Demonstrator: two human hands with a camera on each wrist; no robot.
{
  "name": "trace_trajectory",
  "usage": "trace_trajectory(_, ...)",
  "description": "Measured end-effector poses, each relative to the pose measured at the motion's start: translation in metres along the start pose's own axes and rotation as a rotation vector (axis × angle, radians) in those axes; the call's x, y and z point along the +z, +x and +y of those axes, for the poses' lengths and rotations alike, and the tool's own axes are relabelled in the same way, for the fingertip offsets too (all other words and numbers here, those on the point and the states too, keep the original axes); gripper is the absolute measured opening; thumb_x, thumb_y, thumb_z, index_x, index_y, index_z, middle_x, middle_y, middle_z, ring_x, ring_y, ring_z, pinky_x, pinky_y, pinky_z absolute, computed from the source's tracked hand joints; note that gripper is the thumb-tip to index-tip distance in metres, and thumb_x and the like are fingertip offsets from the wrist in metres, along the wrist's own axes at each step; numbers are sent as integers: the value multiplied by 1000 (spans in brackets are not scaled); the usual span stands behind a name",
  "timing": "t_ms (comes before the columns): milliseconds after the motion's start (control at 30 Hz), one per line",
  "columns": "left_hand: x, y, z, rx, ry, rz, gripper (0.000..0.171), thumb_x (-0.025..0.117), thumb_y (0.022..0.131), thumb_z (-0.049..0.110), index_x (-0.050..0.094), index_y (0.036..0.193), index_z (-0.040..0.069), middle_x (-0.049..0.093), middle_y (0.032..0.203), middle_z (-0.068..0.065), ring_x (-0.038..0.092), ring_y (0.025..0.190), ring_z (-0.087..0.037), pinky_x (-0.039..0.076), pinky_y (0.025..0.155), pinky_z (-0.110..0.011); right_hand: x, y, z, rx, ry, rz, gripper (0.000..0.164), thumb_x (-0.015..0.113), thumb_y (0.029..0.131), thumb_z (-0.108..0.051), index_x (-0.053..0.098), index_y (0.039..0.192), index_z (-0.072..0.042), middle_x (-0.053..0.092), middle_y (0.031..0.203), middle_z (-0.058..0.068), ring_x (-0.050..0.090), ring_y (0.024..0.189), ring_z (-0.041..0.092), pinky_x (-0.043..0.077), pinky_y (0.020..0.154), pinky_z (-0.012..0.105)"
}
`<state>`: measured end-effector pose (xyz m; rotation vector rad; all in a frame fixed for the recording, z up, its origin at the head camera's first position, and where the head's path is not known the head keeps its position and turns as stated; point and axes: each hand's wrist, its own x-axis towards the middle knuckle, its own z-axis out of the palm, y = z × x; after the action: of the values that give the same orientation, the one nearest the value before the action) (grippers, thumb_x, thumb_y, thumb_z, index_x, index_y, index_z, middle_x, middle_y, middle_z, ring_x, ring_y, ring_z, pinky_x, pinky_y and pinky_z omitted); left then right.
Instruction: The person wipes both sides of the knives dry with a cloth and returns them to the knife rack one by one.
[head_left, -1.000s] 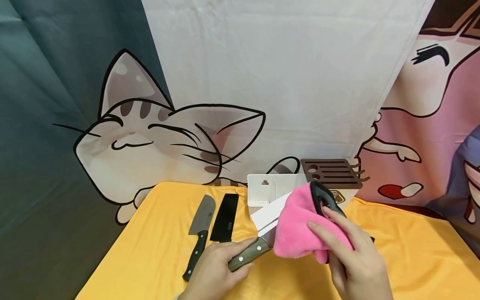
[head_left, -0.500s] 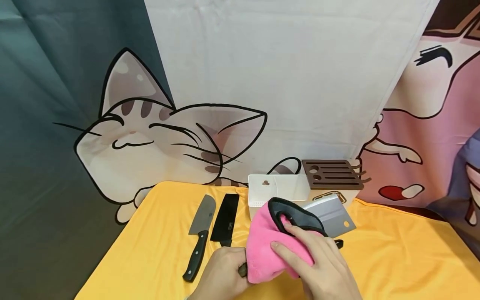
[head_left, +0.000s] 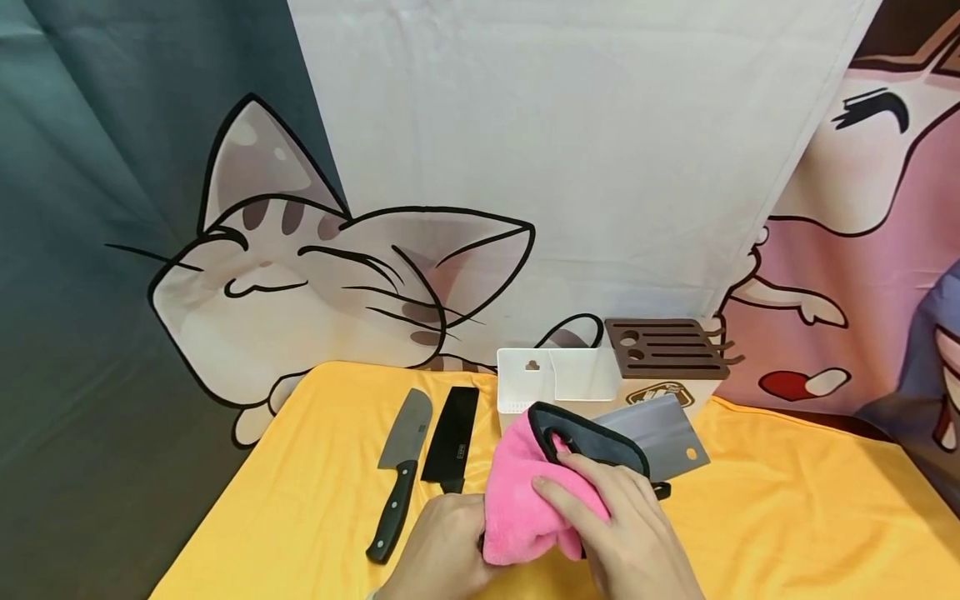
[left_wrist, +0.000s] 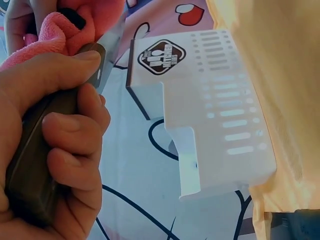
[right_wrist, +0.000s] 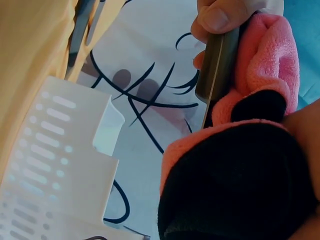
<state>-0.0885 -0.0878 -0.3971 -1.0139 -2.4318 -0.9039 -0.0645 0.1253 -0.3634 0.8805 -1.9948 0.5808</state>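
Note:
My left hand [head_left: 435, 546] grips the dark handle [left_wrist: 35, 165] of a cleaver, its thumb lying along the handle in the left wrist view. The cleaver's broad grey blade [head_left: 663, 442], with a round hole near its far corner, points away to the right. My right hand [head_left: 633, 533] holds a pink plush cloth [head_left: 521, 504] with a dark grey backing and black edging, wrapped over the blade at the handle end. That covered part of the blade is hidden. In the right wrist view the cloth's dark side [right_wrist: 235, 180] lies beside the handle.
Left of my hands lie a knife [head_left: 397, 492] with a black handle and a knife with a black blade [head_left: 452, 437]. Behind the cleaver stands a white holder [head_left: 525, 383] with a brown slotted top [head_left: 663, 350]. A yellow cloth [head_left: 285, 500] covers the table.
The pink cloth has slid left along the blade to the handle, with my right hand, baring the blade's far end. In the last half second it has shifted only slightly.

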Motion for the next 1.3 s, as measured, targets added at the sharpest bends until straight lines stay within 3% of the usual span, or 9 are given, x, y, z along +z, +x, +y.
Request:
trace_trajectory(167, 3, 0, -3, 68, -4, 79, 36, 88, 69, 15, 54, 63, 22, 46, 56, 17, 43, 53, 10, 28, 51, -4, 4, -5, 5, 24, -24, -5, 39, 36, 111, -26, 72, 119, -14, 65, 125, 16, 61, 101, 33, 34, 107, 25)
trace_trajectory(433, 0, 1, -4, 105, 21, 110, 40, 85, 61, 10, 47, 62, 23, 40, 58, 17, 37, 55, 8, 27, 51, -6, 7, -7, 13, 84, -52, 38, 39, 37, 110, -28, 73, 118, -18, 66, 121, 13, 64, 96, 32, 37, 101, 26)
trace_trajectory(633, -2, 1, -4, 127, 18, 85, 20, 85, 73, 14, 68, 82, 20, 52, 63, 16, 41, 57, 9, 32, 52, -5, 3, -8, 19, 134, -82, 104, 38, 41, 109, -31, 75, 112, -15, 68, 117, 15, 64, 97, 34, 36, 102, 24)
trace_trajectory(800, -2, 2, -4, 121, 13, 76, 28, 86, 75, 15, 76, 101, 15, 64, 71, 12, 49, 60, 9, 38, 54, -6, 0, -11, 26, 164, -95, 134, 38, 43, 109, -32, 76, 112, -14, 67, 115, 17, 63, 99, 35, 33, 108, 19)
trace_trajectory(1033, -3, 3, -3, 84, 2, 40, 34, 87, 74, 15, 76, 106, 18, 60, 69, 15, 41, 59, 11, 32, 53, -5, -5, -17, 36, 243, -117, 135, 40, 41, 108, -34, 76, 113, -15, 67, 117, 16, 63, 99, 37, 30, 109, 15)
trace_trajectory(1300, -4, 2, -2, 68, -17, 25, 36, 87, 73, 14, 76, 107, 17, 58, 67, 16, 39, 59, 12, 31, 52, -5, -11, -20, 45, 313, -144, 153, 38, 41, 103, -25, 76, 112, -14, 67, 117, 16, 61, 103, 39, 28, 107, 10)
